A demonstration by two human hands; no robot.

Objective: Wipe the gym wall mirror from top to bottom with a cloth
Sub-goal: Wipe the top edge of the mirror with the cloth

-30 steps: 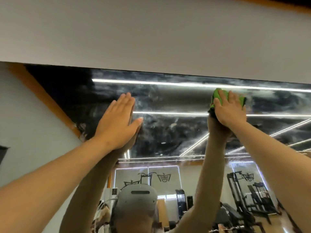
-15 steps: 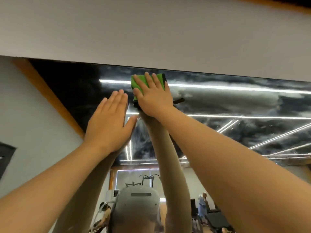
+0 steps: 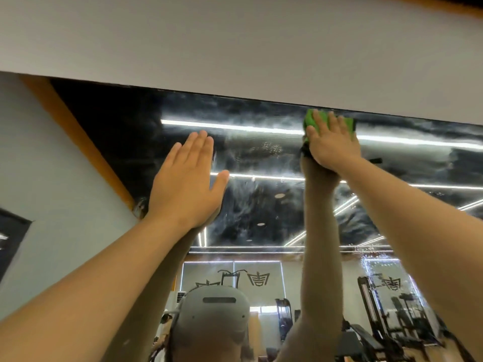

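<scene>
Now my right hand (image 3: 333,146), fingers flat on the folded green cloth (image 3: 310,119) just under the top edge of the streaky wall mirror (image 3: 261,205), has swept right from my open, bracing left hand (image 3: 187,184), so the top pass looks under way.

Mirror glass (image 3: 261,205) open left of cloth (image 3: 311,120), white wall (image 3: 235,48) just above cloth, left hand (image 3: 185,184) planted farther left.

Cloth (image 3: 312,118) bright green. Mirror (image 3: 261,152) dark, streaked with whitish smears. Wall (image 3: 235,43) above pale grey; orange trim (image 3: 78,131) reflected at left.
</scene>
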